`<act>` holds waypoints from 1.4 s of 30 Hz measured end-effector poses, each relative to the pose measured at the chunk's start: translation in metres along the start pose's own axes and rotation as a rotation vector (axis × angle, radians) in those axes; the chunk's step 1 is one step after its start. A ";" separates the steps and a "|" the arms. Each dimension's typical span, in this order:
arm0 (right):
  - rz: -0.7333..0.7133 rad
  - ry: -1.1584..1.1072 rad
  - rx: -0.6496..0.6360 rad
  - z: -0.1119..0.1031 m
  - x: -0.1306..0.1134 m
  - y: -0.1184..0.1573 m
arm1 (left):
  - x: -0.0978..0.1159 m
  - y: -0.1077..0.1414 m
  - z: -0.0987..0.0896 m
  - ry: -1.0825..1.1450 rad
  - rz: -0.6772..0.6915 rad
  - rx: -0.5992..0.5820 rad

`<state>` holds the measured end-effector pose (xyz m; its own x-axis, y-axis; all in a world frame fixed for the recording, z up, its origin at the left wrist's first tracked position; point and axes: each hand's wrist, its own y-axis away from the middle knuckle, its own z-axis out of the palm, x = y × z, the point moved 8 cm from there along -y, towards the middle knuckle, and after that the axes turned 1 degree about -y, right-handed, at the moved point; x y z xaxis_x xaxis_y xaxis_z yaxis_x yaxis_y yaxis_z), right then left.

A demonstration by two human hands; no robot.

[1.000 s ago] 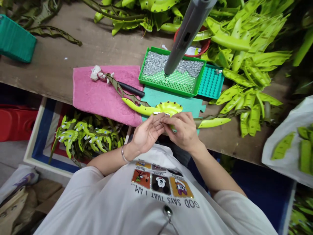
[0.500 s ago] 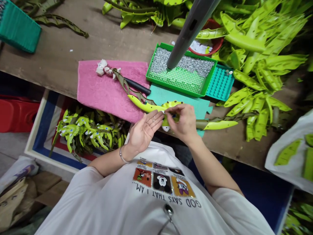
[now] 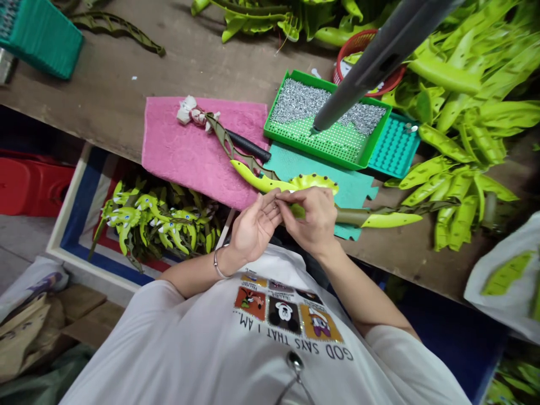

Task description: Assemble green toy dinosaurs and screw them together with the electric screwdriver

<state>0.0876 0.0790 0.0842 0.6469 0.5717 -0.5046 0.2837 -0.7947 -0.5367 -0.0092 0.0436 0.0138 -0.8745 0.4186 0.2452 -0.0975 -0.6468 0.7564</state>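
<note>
Teal plastic crate (image 3: pixel 37 36) is sitting at the far left of the wooden bench (image 3: pixel 105 90), and below the bench a red bin (image 3: pixel 25 188) is standing beside a blue-and-white tray (image 3: pixel 70 230). That tray is holding lime-green sprays (image 3: pixel 156 219) that are already carrying white and blue-dotted pieces, so we are judging those done. Moving right, a pink towel (image 3: pixel 185 146) is lying on the bench under a white bloom (image 3: pixel 194 112) and a black-handled tool (image 3: pixel 248 147).

We are seeing the left hand (image 3: pixel 255 225) lying palm up, its fingers (image 3: pixel 265 205) pressed together, their tips meeting the right hand (image 3: pixel 310 219). The right thumb and forefinger are pinching something at the lime-green leaf spray (image 3: pixel 316 181), though the pinched piece is hidden. That spray is lying across the towel's edge and a teal mat (image 3: pixel 350 191), just in front of a green tray (image 3: pixel 324 149) of silver studs (image 3: pixel 320 101) and a teal pegboard (image 3: pixel 394 146).

Further right, a heap of lime-green leaves (image 3: pixel 464 118) is showing none of the white pieces, so we are judging much of that heap left to work, and a white plastic bag (image 3: pixel 506 281) is holding more.
</note>
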 end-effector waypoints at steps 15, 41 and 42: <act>-0.116 0.142 -0.165 0.051 0.016 -0.017 | 0.028 -0.005 -0.019 0.042 0.179 -0.038; 0.199 -0.021 -0.019 -0.039 0.020 0.031 | 0.007 -0.011 -0.002 -0.317 0.265 -0.299; 0.173 0.015 -0.037 -0.040 0.020 0.036 | 0.010 -0.011 -0.003 -0.336 0.295 -0.304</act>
<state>0.1390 0.0538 0.0820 0.6985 0.4233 -0.5770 0.1931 -0.8878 -0.4177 -0.0186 0.0531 0.0058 -0.6906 0.3398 0.6385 -0.0477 -0.9023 0.4286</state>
